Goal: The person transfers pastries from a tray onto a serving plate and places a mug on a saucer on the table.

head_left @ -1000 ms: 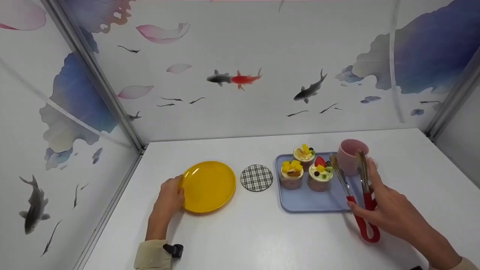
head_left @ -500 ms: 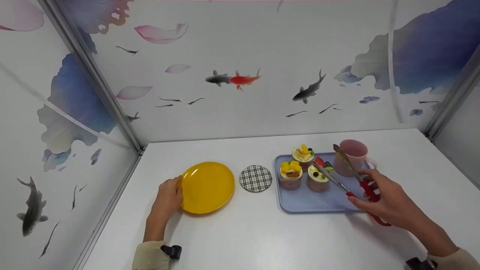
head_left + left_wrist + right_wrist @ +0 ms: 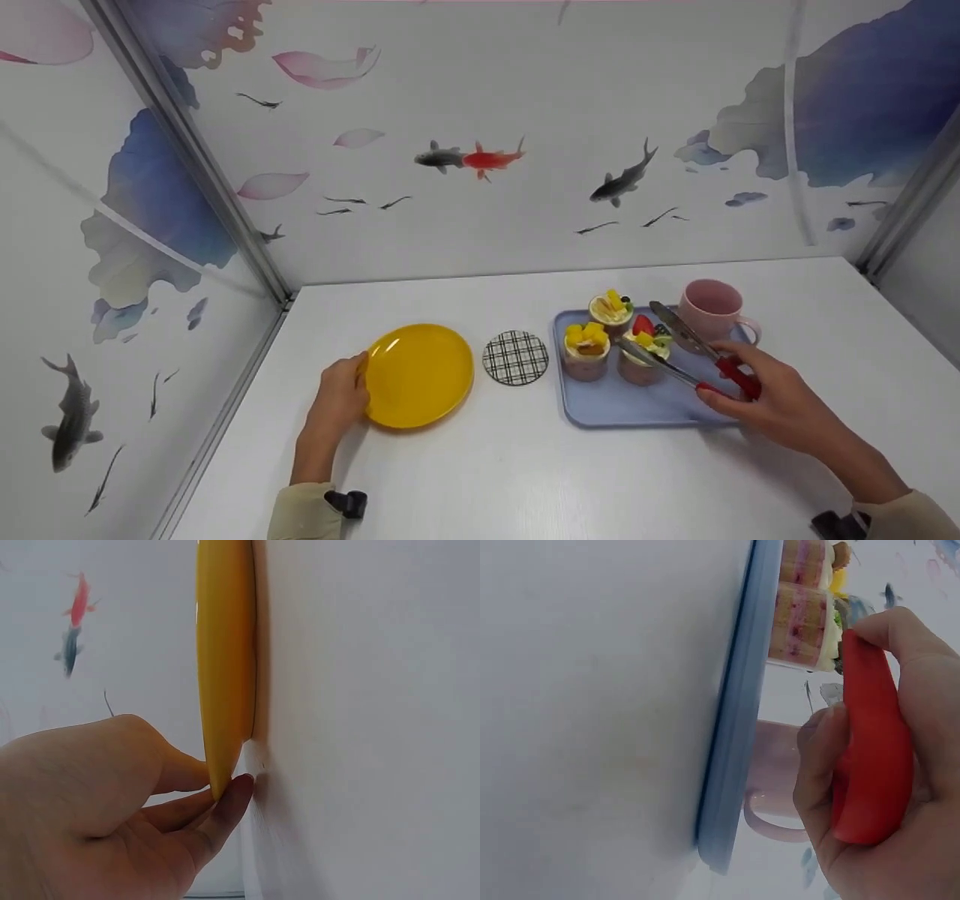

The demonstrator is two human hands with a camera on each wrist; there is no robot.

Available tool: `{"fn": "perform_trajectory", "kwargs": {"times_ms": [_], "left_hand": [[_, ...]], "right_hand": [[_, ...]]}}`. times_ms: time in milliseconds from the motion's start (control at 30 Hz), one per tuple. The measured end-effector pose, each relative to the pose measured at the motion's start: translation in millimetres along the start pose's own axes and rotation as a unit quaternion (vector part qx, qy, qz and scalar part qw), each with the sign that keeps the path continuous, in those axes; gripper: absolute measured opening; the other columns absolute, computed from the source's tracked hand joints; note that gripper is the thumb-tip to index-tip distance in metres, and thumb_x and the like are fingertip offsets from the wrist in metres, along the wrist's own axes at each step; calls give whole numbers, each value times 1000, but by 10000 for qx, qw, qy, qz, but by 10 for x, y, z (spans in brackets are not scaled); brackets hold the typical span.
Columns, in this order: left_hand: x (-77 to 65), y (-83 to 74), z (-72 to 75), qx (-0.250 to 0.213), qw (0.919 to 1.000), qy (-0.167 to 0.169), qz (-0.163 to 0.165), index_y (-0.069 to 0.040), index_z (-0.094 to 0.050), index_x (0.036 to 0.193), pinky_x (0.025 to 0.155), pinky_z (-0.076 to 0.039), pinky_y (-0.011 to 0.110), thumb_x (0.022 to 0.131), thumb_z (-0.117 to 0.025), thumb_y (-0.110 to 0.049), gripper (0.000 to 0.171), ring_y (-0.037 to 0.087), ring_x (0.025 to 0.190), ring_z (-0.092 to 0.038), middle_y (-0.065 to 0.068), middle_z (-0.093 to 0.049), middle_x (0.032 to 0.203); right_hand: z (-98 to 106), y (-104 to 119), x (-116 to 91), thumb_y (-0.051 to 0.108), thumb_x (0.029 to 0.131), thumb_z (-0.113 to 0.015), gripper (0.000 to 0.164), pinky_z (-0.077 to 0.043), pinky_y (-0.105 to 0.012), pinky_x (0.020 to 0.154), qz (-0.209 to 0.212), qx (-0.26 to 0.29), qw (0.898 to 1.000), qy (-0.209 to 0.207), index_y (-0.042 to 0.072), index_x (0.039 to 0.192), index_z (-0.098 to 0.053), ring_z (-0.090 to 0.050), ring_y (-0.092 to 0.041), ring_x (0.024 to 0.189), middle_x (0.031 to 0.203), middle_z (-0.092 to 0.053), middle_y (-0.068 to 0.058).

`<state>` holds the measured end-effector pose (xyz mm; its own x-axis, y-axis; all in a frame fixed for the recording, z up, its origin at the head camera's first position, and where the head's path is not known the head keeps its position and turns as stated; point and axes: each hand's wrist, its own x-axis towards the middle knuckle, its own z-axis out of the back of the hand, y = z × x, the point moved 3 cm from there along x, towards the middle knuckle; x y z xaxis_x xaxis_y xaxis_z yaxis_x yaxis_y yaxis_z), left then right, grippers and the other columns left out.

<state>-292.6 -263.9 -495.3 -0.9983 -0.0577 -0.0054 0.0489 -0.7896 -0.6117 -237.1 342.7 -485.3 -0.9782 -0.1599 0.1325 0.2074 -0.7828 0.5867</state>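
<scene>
My left hand [image 3: 341, 394] pinches the left rim of a yellow plate [image 3: 420, 375] on the white table; in the left wrist view the thumb lies on one face and fingers on the other. My right hand [image 3: 784, 397] holds metal tongs with red handles [image 3: 739, 375], their arms spread apart. The tips reach over the nearest dessert cup [image 3: 641, 367], topped with strawberry and other fruit. Beside it on the blue tray [image 3: 630, 412] stand a cup with mango cubes [image 3: 585, 352] and one more fruit-topped cup [image 3: 611, 311] behind. In the right wrist view, the red handle [image 3: 874, 742] sits in my palm.
A pink mug [image 3: 709, 307] stands at the tray's back right, its handle toward the right. Between plate and tray lies a round checked coaster [image 3: 515, 358]. White panels with painted fish rise behind the table and along its left side.
The tongs have swung from pointing up by the mug to leaning left, low over the strawberry-topped cup. My left hand stays on the plate's rim.
</scene>
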Motion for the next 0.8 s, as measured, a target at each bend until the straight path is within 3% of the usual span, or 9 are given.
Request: {"fn": "perform_trajectory", "kwargs": {"times_ms": [133,333,567,800], "left_hand": [[8,-1,-12,49,10000,64,51,4,-44,161,125,-45,57,106,-60,2,57,36,135,-61,25,-62,149],[20,-13,-8,149,9999,34,-61,7,-46,159,123,-47,57,106,-59,4,55,35,127,-63,27,-65,143],[17,-23,-2,147,9998,131,97,5,-44,161,125,-45,57,101,-60,9,62,34,128,-61,26,-61,150],[-7,-23,-6,167,9999,21,-12,6,-45,160,123,-47,58,99,-59,12,63,35,127,-61,28,-61,148]], "right_hand": [[-27,-3,-15,52,91,-85,76,-55,-18,72,87,10,9999,-57,14,150,-54,-59,-33,112,130,-65,-14],[-29,26,-6,52,90,-86,68,-51,-20,63,117,-54,9997,-185,12,139,-61,-57,-26,99,110,-66,-9],[-35,8,9,54,89,-86,71,-52,-19,66,-77,-140,9999,35,10,140,-61,-58,-27,101,113,-66,-10],[-78,15,8,57,90,-83,76,-52,-21,66,-140,-219,9993,278,7,143,-63,-57,-26,102,117,-68,-10]]}}
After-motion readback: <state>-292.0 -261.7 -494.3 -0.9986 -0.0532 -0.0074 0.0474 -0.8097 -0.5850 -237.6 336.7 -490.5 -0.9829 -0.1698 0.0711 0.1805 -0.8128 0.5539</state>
